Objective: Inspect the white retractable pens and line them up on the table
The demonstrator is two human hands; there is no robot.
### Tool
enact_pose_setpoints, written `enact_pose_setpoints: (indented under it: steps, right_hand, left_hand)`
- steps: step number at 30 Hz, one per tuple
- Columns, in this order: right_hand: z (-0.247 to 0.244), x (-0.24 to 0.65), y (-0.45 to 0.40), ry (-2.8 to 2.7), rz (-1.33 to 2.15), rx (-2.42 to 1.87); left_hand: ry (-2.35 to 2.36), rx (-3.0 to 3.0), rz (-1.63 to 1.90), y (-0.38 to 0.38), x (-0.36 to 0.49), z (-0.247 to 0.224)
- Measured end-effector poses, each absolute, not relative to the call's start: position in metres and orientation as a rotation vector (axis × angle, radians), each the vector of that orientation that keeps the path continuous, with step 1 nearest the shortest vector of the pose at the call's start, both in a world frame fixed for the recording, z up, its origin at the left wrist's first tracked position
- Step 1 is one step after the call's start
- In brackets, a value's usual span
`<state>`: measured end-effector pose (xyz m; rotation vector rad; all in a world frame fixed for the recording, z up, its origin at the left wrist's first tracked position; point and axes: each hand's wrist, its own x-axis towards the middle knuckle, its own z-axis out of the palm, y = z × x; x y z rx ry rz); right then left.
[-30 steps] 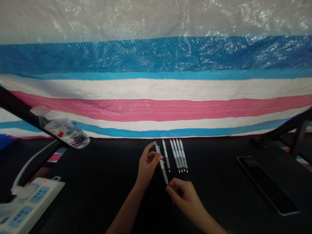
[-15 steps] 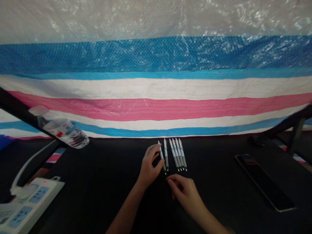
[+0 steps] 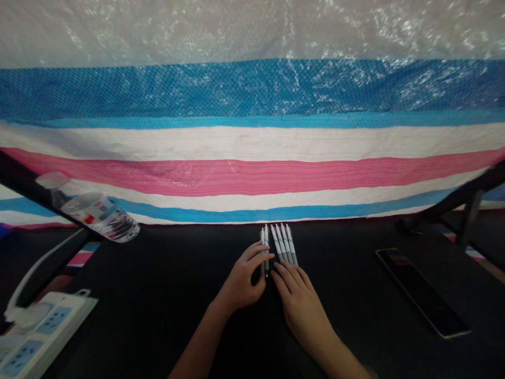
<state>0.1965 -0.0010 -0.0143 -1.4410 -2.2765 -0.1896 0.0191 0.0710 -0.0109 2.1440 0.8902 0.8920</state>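
Note:
Several white-and-grey retractable pens (image 3: 281, 243) lie side by side on the black table (image 3: 158, 316), tips toward me. My left hand (image 3: 242, 284) rests flat with its fingers over the leftmost pen (image 3: 262, 243) and the one beside it. My right hand (image 3: 298, 300) lies close by, its fingertips touching the lower ends of the pens on the right. Neither hand grips a pen. The hands hide the lower parts of the pens.
A plastic water bottle (image 3: 92, 213) lies tilted at the upper left near a black bar. A white power strip (image 3: 47, 326) sits at the lower left. A dark tablet (image 3: 420, 292) lies on the right. A striped tarp (image 3: 252, 158) hangs behind the table.
My left hand has let go of the pen it held, and that pen now lies in the row. Both hands have moved in against the pens, and the row sits closer together.

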Motion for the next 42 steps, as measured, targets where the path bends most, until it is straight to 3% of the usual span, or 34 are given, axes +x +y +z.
enact_pose_setpoints:
  steps: [10,22,32,36,42]
  right_hand:
    - [-0.011,0.189,-0.008,-2.336,-0.267,-1.526]
    - [-0.008,0.195,-0.004,-2.409,-0.287,-1.524]
    - [0.016,0.200,0.004,-2.588,-0.148,-1.116]
    - [0.024,0.205,0.001,-2.386,0.003,-1.088]
    - [0.026,0.204,-0.009,-1.613,0.139,-1.155]
  left_hand:
    - [0.845,2.227,0.765,0.072,0.016,-0.012]
    - [0.921,2.291,0.907,0.079,0.018,-0.023]
    - [1.002,2.309,0.922,0.074,0.024,-0.019]
    - [1.004,2.199,0.973,0.073,0.024,-0.017]
    - [1.156,1.750,1.146,0.075,0.023,-0.007]
